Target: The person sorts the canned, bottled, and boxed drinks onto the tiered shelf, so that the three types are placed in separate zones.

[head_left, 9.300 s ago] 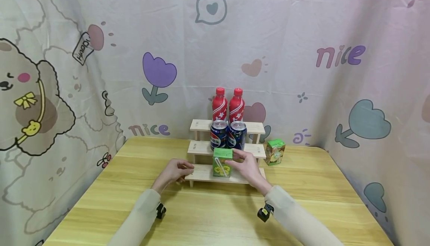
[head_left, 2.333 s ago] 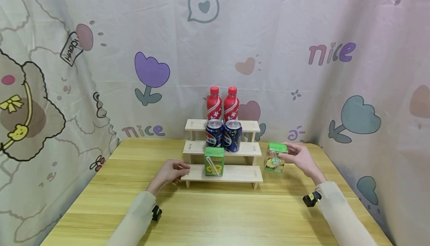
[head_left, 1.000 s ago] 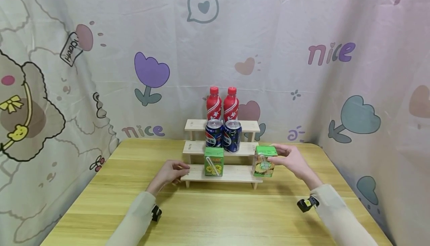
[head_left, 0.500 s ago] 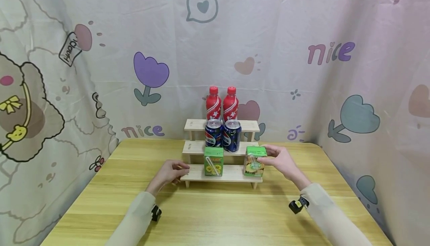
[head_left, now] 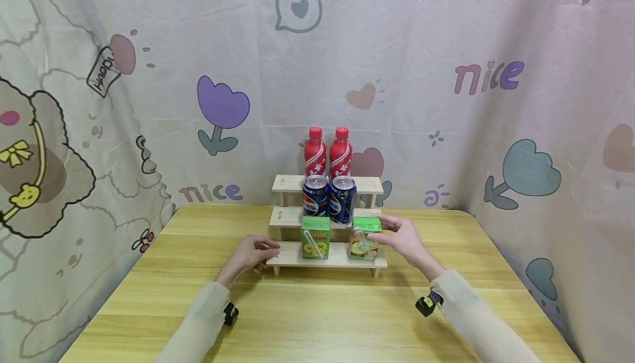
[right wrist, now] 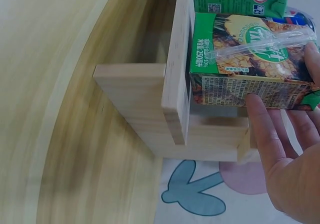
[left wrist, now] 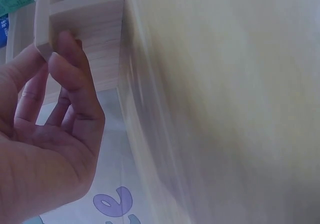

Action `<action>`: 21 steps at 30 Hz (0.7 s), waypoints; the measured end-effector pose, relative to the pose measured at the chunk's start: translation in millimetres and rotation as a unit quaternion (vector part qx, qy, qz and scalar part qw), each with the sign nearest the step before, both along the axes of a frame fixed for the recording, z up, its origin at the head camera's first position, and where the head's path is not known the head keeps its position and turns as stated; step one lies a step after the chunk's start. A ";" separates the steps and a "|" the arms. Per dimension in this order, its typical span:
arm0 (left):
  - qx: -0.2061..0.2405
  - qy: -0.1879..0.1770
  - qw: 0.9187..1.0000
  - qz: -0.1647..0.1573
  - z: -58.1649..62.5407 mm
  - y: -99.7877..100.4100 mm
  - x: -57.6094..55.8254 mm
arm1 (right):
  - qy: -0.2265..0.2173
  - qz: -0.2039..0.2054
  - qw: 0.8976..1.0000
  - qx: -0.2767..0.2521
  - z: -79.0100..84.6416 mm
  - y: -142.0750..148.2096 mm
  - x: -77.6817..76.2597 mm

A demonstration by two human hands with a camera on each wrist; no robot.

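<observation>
My right hand (head_left: pixel 404 242) holds a green-topped pineapple juice carton (head_left: pixel 364 248) upright at the right part of the bottom tier of a three-step wooden stand (head_left: pixel 339 262). In the right wrist view the thumb is on the carton's straw side and the fingers lie along its printed side (right wrist: pixel 240 89). My left hand (head_left: pixel 249 254) pinches the left end of that bottom tier; the left wrist view shows thumb and fingers at the board's corner (left wrist: pixel 44 29). Left of the pineapple carton stands a green drink carton (head_left: pixel 315 236) with yellow flowers and a straw, a gap between them.
On the middle tier two blue Pepsi cans (head_left: pixel 342 200) stand side by side behind the cartons. Two red bottles (head_left: pixel 315 153) occupy the top tier. A patterned curtain (head_left: pixel 407 76) hangs behind the wooden table (head_left: pixel 317 319).
My right hand has brought the pineapple juice carton from the table right of the stand onto the bottom tier, then further left towards the flowered carton. My left hand stays at the stand's left end.
</observation>
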State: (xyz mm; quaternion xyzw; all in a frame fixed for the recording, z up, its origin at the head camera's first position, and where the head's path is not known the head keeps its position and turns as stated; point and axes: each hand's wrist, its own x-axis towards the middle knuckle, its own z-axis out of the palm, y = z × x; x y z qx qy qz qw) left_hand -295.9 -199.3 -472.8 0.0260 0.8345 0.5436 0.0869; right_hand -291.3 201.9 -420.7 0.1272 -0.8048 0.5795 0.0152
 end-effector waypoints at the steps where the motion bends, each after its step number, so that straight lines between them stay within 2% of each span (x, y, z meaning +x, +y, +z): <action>1: -0.001 0.000 1.000 0.000 0.0 -0.1 0.0 | 0.000 0.000 1.000 -0.001 -0.3 -1.6 -0.3; 15: 0.001 0.000 1.000 -0.001 -0.2 0.5 -0.8 | -0.006 -0.003 1.000 0.003 -0.2 -27.0 -3.0; 21: -0.001 -0.001 1.000 0.003 -0.8 0.6 -0.3 | 0.000 -0.015 1.000 0.017 -0.7 -36.7 -2.9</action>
